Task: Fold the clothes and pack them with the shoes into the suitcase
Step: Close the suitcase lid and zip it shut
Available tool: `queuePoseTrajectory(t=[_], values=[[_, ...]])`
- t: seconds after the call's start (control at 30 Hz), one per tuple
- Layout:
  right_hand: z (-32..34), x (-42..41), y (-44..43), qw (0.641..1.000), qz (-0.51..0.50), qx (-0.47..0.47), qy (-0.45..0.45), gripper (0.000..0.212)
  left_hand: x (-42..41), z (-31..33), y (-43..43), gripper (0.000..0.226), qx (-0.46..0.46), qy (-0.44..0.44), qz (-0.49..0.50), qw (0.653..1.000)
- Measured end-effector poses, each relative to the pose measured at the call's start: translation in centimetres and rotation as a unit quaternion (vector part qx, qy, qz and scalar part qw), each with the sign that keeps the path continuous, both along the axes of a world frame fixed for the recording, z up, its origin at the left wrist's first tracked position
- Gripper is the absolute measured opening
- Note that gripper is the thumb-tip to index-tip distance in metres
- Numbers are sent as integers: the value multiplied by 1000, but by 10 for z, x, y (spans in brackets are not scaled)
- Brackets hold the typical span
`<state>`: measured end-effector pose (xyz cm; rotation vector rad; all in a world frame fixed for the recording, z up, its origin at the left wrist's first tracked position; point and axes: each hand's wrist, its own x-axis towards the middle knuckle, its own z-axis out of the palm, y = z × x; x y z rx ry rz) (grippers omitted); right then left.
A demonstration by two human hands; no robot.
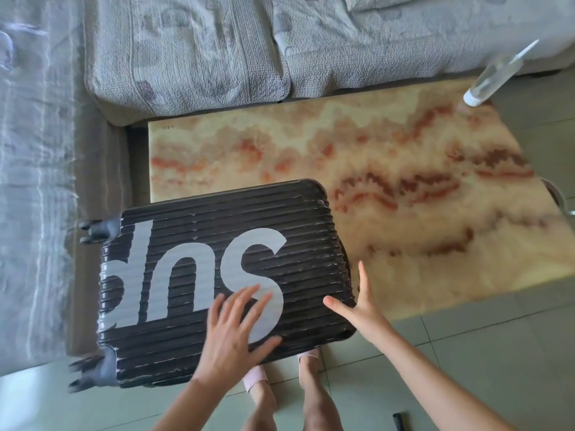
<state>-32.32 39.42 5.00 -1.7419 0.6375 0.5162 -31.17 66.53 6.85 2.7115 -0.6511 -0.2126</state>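
Note:
A dark ribbed hard-shell suitcase (193, 244) with large grey letters lies closed and flat on the near left corner of a marble-patterned table (404, 181), overhanging its edge. Its wheels (93, 368) point left. My left hand (236, 328) lies flat on the lid with fingers spread. My right hand (361, 306) has its fingers spread straight at the suitcase's right end, at the near right corner. No clothes or shoes for packing are in view.
A grey patterned sofa (202, 57) runs along the far side and left. A clear spray bottle (491, 79) stands at the table's far right corner. Below are my legs and pink slippers (258, 377) on a green tiled floor (482, 353).

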Motion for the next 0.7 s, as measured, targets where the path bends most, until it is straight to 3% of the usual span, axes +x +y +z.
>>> queuePoseTrajectory(t=[0.13, 0.23, 0.33, 0.43, 0.53, 0.7], values=[[3, 29, 1, 1000, -20, -10, 5, 132, 54, 4, 44, 66, 52, 55, 202, 977], [2, 45, 1, 1000, -28, -4, 4, 127, 82, 2, 77, 86, 67, 160, 392, 903], [4, 55, 1, 1000, -8, 2, -2, 115, 95, 3, 116, 105, 44, 189, 516, 834], [10, 61, 0, 999, 23, 27, -4, 99, 93, -4, 149, 121, 37, 248, 574, 780], [11, 63, 1, 999, 34, 27, 3, 96, 88, -3, 155, 118, -98, 299, 624, 715], [15, 56, -4, 999, 25, 25, 13, 89, 68, 0, 152, 100, -124, 308, 608, 721]])
